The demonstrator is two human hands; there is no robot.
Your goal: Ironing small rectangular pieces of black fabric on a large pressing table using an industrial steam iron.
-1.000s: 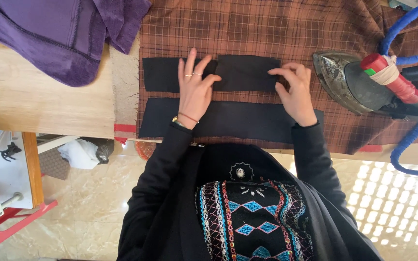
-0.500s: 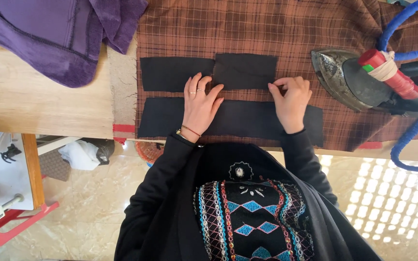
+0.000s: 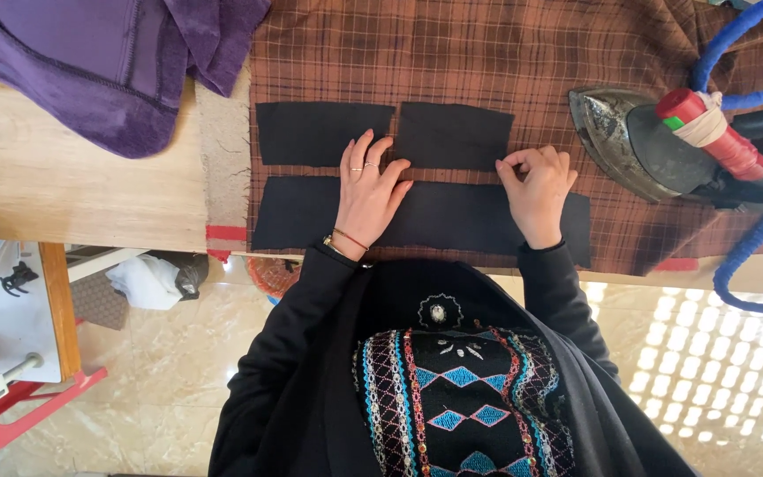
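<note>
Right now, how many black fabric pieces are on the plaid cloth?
3: upper-left piece, upper-right piece pinched by the right hand, and long lower strip under the left hand.

Both arms reach forward toward twelve o'clock in black sleeves. The left hand (image 3: 368, 190) lies palm down, flat, fingers spread and pointing to about one o'clock, rings on two fingers and thin bracelets at the wrist. The right hand (image 3: 538, 187), off at three o'clock from it, is curled, fingertips bunched and pressing down toward eleven o'clock.
</note>
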